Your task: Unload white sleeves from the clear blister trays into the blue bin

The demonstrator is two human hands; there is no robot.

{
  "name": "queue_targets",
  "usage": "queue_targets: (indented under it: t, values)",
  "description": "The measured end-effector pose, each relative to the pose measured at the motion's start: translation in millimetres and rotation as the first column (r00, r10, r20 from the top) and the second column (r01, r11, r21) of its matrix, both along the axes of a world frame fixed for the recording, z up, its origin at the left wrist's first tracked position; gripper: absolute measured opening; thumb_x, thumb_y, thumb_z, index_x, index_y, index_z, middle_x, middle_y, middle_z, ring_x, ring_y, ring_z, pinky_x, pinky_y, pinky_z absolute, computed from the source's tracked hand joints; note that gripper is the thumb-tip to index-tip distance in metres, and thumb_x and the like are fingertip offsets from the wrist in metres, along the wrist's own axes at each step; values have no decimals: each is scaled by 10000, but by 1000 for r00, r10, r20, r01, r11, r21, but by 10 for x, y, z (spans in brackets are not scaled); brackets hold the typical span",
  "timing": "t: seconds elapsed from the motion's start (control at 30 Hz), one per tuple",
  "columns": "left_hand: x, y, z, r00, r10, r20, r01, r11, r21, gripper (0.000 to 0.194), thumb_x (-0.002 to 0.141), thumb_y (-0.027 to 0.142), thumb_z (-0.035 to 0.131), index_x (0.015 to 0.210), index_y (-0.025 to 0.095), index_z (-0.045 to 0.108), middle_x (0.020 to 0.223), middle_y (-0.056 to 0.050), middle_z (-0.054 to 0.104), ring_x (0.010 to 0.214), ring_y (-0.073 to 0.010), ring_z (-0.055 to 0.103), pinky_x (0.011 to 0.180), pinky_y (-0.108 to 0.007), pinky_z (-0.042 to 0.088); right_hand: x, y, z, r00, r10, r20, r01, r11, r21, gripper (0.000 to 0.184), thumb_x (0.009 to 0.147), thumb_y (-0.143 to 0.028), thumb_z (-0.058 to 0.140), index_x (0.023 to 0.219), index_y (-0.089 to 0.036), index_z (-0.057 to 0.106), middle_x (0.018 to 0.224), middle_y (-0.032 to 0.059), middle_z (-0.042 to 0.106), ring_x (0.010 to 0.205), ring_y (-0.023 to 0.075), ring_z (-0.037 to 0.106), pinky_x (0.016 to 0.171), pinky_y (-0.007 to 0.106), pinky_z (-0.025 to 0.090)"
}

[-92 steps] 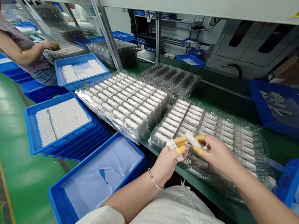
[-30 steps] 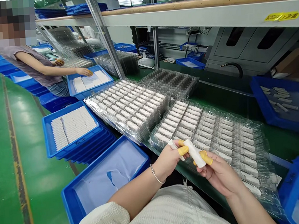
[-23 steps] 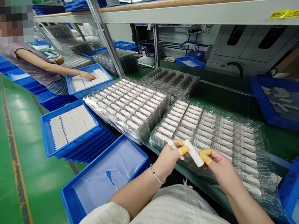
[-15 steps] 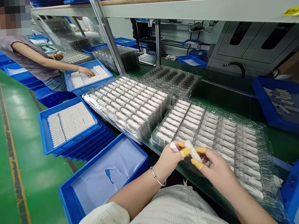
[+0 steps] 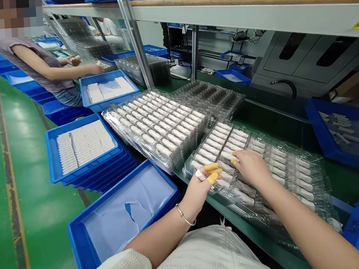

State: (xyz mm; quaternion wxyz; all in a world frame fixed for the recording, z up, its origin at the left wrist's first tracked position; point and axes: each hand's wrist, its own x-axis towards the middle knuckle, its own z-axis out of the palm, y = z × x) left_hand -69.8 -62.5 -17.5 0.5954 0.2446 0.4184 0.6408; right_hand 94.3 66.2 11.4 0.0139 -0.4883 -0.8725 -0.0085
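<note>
My left hand [image 5: 203, 184], with yellow finger cots on its fingertips, is curled around a small white tube-shaped piece [image 5: 200, 175] whose end shows by the palm. It hovers at the near left edge of a clear plastic tray [image 5: 196, 153] filled with rows of similar white pieces. My right hand [image 5: 253, 168] reaches over this tray. Its yellow-capped thumb and finger pinch a white piece [image 5: 229, 157] lying in one of the tray's slots. The palm hides part of the rows beneath.
Left of the tray stands a stack of filled clear trays [image 5: 163, 123]. Blue bins hold white pieces [image 5: 116, 151] and crumpled lining sheet [image 5: 123, 204]. Empty clear trays [image 5: 207, 97] lie behind. A metal post [image 5: 134, 39] rises nearby. A co-worker [image 5: 36, 66] works at the far left.
My right hand has moved away from my left, forward over the tray, with the white piece both hands were touching. My left hand has shifted slightly left. The co-worker's arm has left the blue bin.
</note>
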Motion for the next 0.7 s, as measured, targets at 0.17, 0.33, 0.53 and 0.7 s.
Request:
queue_targets:
  t: [0.17,0.33,0.53,0.7]
  values:
    - [-1,-6,-38,999,-39,-10,39,999,16,440,740,448,786,1096,203,702,1086,-95,719,923,-203,666,789,-304,458,-37,-17,-44,998,34,-57,-35,999,-6,166,861,-103,550,764,-184,658,825,81,683,958,287,552,783,358,410]
    - [9,-21,-92,992,-126,4,124,979,160,484,802,494,724,1213,248,651,1269,-100,642,1195,-257,574,981,-357,422,87,-425,141,920,104,-378,-131,990,-47,134,934,-223,541,944,-211,673,1045,63,668,1045,238,552,893,340,448]
    - [144,-14,-66,940,-341,23,327,915,235,606,783,526,729,1310,274,565,1356,-116,559,1278,-286,502,1064,-430,387,116,-1128,145,703,165,-691,-380,909,-169,157,934,-222,557,1079,-246,612,1075,62,630,1018,210,609,860,338,511]
    - [194,-24,12,914,-391,-103,405,889,213,586,724,371,825,1255,280,594,1220,-80,604,1163,-239,553,997,-373,424,314,-1232,-38,741,253,-622,-176,967,184,80,915,-159,567,954,-214,609,1023,96,602,948,232,609,790,367,521]
